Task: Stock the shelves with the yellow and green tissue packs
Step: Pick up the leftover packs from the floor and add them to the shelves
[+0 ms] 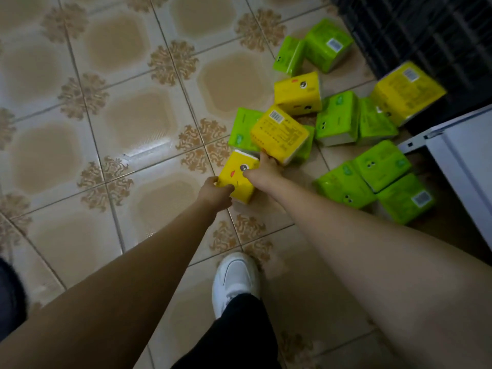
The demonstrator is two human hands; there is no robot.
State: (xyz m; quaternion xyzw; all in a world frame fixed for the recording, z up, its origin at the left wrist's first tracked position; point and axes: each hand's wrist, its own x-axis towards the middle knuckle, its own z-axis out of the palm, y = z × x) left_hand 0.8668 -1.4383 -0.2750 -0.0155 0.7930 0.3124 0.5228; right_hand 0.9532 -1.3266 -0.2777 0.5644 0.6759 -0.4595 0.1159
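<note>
We grip near yellow tissue pack (237, 179) on tiled floor (138, 123) with left hand (216, 193). Our right hand (267, 167) pinches tilted yellow pack (281, 133) just beyond. Green packs (372, 179) scattered right of hands.

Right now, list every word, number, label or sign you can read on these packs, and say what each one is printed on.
No text here is legible.
Barcode label on the tilted yellow pack held by the right hand: digits and print below blurred.
Barcode labels on the far yellow pack and two green packs: too small to read.
Yellow pack gripped by the left hand: a cartoon face only, no words.
</note>
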